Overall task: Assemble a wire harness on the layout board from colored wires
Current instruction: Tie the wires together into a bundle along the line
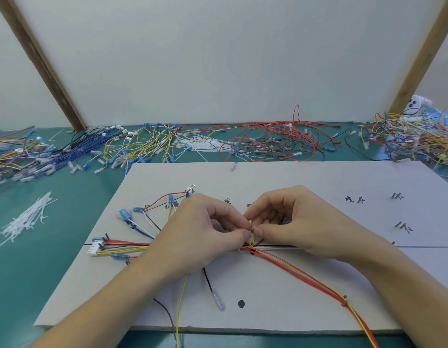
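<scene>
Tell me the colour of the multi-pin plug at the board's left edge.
White, seen in the head view: the small plastic plug.

green table mat (42, 259) | white back panel (218, 59) — two brown wooden struts (39, 61) | white device (414, 105) far right — possibly a controller

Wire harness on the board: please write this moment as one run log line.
left hand: pinches cable tie | right hand: pinches same tie | wire bundle: on layout board, at tie point | tie: not yet closed, seemingly
</scene>
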